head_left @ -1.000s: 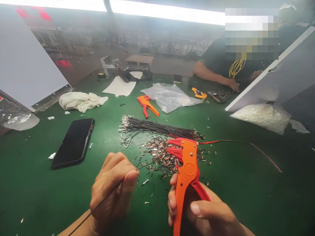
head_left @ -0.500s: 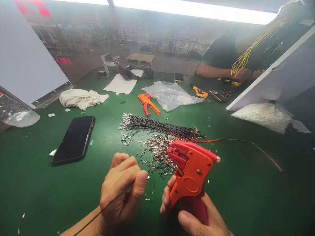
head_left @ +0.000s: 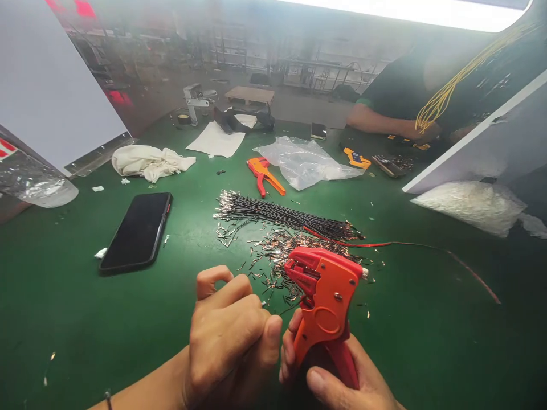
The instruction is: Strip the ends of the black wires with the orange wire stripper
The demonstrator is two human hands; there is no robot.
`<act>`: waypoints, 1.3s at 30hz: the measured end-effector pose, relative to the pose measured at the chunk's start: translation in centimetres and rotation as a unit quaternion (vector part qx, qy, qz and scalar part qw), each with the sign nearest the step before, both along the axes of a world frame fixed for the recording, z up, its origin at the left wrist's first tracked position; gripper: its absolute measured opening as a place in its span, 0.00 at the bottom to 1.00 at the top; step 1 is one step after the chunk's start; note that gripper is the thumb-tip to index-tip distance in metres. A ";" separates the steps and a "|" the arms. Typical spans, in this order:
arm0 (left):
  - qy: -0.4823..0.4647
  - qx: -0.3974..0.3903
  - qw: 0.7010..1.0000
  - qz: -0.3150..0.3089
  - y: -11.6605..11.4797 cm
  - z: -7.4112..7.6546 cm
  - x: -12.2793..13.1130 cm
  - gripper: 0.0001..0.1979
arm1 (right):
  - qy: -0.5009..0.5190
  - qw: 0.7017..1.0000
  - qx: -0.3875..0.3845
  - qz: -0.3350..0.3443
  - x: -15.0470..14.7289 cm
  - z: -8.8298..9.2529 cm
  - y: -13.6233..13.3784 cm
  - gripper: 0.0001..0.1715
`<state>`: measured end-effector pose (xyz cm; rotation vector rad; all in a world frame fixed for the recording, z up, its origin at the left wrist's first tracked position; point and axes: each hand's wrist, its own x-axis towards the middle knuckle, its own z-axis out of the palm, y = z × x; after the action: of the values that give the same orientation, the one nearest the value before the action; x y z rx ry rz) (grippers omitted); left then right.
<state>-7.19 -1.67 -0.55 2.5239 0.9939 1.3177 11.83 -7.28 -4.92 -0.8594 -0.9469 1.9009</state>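
Note:
My left hand [head_left: 235, 333] is closed, thumb pressed to the curled fingers, with a thin black wire [head_left: 291, 309] pinched in it. A short length of that wire shows between the thumb and the stripper, while the rest is hidden behind the hand. My right hand [head_left: 342, 376] grips the handles of a red and orange wire stripper [head_left: 329, 296], its jaw end facing left. Behind the stripper lie a pile of cut wire scraps [head_left: 273, 256] and a bundle of black wires [head_left: 277, 213] with metal terminals at the left ends.
A phone [head_left: 135, 232] and a white cloth [head_left: 149, 162] lie to the left. Farther back are a second stripper [head_left: 265, 175] and a clear plastic bag [head_left: 303, 162]. A red and dark strand [head_left: 401, 244] stretches right. Across the table a person's arm [head_left: 380, 122] is beside yellow wires [head_left: 444, 94].
My left hand has moved right, closer to the stripper, and the long wire tail below it no longer shows. The stripper sits slightly farther left in view. The camera view has shifted a little.

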 end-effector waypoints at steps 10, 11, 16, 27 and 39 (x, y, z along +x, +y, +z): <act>0.017 0.048 0.998 0.034 -0.9 -0.6 0.8 0.12 | 0.032 0.997 -0.064 -0.004 -0.3 0.3 0.0 0.26; 0.015 0.055 0.998 0.042 -0.9 -0.6 0.9 0.12 | 0.034 0.997 -0.070 -0.005 -0.2 0.3 -0.1 0.27; 0.022 0.067 0.996 0.061 -1.2 -0.7 1.1 0.11 | 0.013 0.994 -0.106 -0.021 -0.2 0.5 -0.2 0.28; 0.034 0.099 0.992 0.070 -1.6 -1.5 1.2 0.12 | -0.067 0.990 -0.107 -0.063 -0.2 -0.2 -0.7 0.29; -0.085 -0.075 0.994 0.011 -0.2 -1.5 0.6 0.13 | 0.103 0.989 -0.099 -0.027 0.3 -0.4 -0.2 0.29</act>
<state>-6.63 -1.83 -2.01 2.2569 1.0441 1.3808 12.11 -7.48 -5.35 -0.7742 -0.6130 2.0163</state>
